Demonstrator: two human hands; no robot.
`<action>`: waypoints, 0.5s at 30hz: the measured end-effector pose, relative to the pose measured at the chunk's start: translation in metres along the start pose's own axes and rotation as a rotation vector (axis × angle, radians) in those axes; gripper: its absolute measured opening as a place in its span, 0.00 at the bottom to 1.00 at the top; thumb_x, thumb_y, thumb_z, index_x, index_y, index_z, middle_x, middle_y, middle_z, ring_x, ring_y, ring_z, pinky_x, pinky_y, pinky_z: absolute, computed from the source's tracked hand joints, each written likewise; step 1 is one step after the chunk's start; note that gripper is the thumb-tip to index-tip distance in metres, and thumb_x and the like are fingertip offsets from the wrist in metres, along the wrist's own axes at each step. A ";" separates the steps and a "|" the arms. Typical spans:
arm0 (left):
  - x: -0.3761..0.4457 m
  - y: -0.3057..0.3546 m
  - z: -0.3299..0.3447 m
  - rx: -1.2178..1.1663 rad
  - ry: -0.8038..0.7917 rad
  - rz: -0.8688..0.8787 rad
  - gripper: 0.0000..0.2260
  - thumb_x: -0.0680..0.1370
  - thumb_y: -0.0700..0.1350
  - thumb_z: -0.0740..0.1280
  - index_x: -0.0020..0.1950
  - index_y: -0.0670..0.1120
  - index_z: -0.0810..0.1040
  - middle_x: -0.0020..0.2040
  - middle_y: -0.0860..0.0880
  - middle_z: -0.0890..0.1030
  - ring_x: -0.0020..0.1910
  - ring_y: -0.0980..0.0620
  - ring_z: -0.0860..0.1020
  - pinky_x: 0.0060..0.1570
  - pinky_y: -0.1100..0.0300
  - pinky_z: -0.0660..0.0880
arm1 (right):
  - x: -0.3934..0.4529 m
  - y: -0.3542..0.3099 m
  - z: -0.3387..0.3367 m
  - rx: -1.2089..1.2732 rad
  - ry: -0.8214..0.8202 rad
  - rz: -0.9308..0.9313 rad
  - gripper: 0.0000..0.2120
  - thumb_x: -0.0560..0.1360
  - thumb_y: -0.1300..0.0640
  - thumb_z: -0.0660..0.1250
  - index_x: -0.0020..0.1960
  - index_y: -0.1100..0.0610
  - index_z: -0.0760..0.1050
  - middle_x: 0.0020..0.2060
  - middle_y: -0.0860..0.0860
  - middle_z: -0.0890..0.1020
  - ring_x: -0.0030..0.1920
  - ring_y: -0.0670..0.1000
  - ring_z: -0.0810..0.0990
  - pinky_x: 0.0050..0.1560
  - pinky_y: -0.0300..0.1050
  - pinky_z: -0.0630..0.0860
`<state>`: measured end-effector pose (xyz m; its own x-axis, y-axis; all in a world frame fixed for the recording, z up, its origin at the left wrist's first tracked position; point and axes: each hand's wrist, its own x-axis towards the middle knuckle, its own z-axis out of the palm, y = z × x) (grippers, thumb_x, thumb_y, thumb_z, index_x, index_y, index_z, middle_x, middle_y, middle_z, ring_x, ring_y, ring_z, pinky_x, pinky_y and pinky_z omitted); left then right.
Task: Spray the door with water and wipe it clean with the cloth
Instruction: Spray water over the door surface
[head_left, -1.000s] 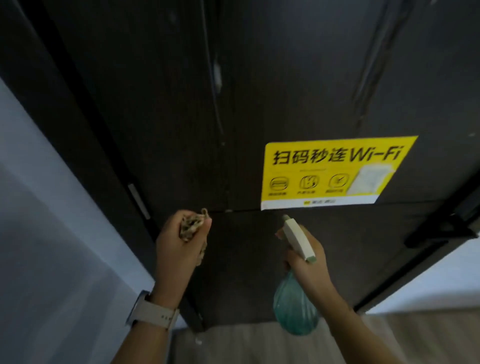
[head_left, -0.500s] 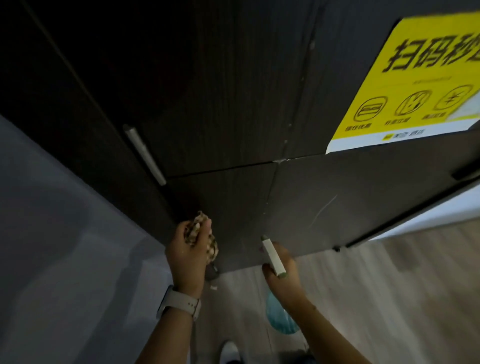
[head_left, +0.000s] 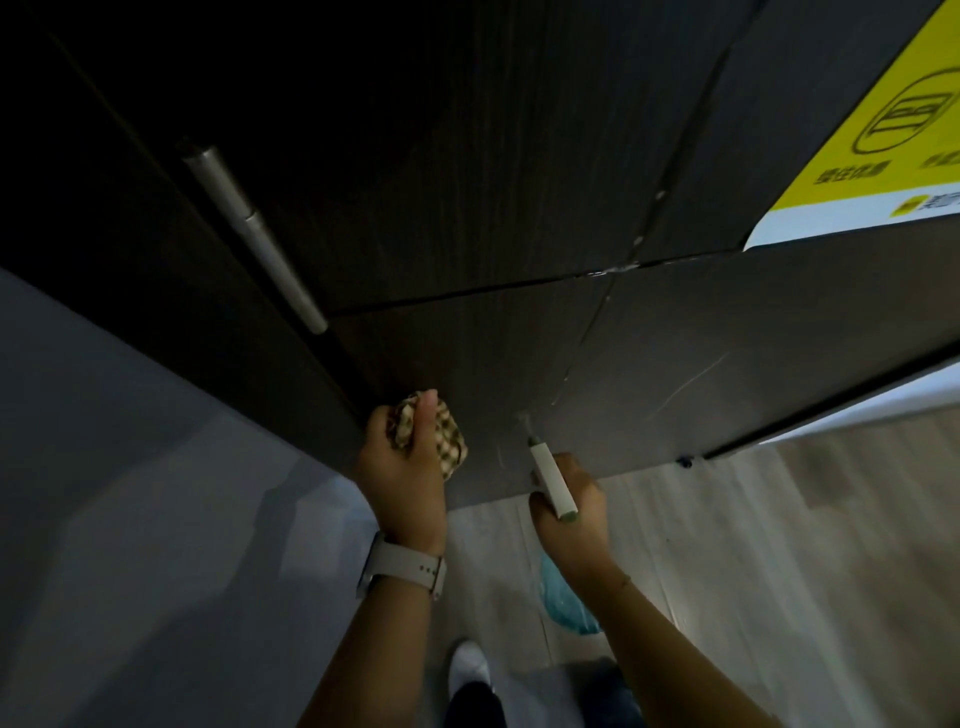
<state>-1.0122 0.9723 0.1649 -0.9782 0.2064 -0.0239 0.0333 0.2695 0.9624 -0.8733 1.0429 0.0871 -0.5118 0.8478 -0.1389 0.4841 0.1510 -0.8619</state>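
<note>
While the left hand (head_left: 402, 467) squeezes a balled-up brown checked cloth (head_left: 451, 441) in curled fingers near the dark wooden door's (head_left: 519, 182) bottom edge, the right hand (head_left: 571, 512) grips a blue spray bottle with a white head (head_left: 551, 480), nozzle just beside the door. The yellow sticker's (head_left: 872, 130) writing is too blurry to read.

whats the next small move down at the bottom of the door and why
Probably bring the left hand with its bunched checked cloth rightward onto the door's lower panel. The right hand holds the spray bottle with its nozzle at that panel, a faint mist showing there, so wiping comes next.
</note>
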 end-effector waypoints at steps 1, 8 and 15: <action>0.000 0.001 0.001 -0.008 0.003 -0.001 0.11 0.75 0.54 0.69 0.51 0.48 0.78 0.43 0.60 0.78 0.43 0.67 0.76 0.41 0.77 0.72 | -0.001 -0.001 0.001 -0.008 -0.001 -0.023 0.12 0.72 0.66 0.71 0.49 0.52 0.72 0.40 0.48 0.77 0.39 0.48 0.80 0.39 0.45 0.81; 0.000 0.001 -0.001 -0.030 -0.024 -0.011 0.11 0.74 0.56 0.68 0.50 0.50 0.78 0.43 0.61 0.78 0.42 0.70 0.77 0.39 0.76 0.72 | -0.010 0.002 -0.002 0.081 -0.052 -0.094 0.19 0.74 0.66 0.68 0.52 0.43 0.69 0.40 0.48 0.76 0.42 0.47 0.79 0.41 0.36 0.80; 0.001 -0.009 0.001 0.003 -0.027 0.086 0.14 0.73 0.54 0.70 0.50 0.45 0.79 0.43 0.59 0.79 0.43 0.73 0.76 0.42 0.77 0.72 | -0.001 0.039 0.016 0.075 -0.106 0.094 0.21 0.74 0.69 0.68 0.53 0.44 0.69 0.44 0.46 0.77 0.44 0.49 0.79 0.46 0.40 0.79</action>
<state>-1.0130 0.9713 0.1560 -0.9658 0.2541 0.0519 0.1181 0.2528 0.9603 -0.8652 1.0396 0.0455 -0.5411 0.7972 -0.2677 0.4812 0.0324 -0.8760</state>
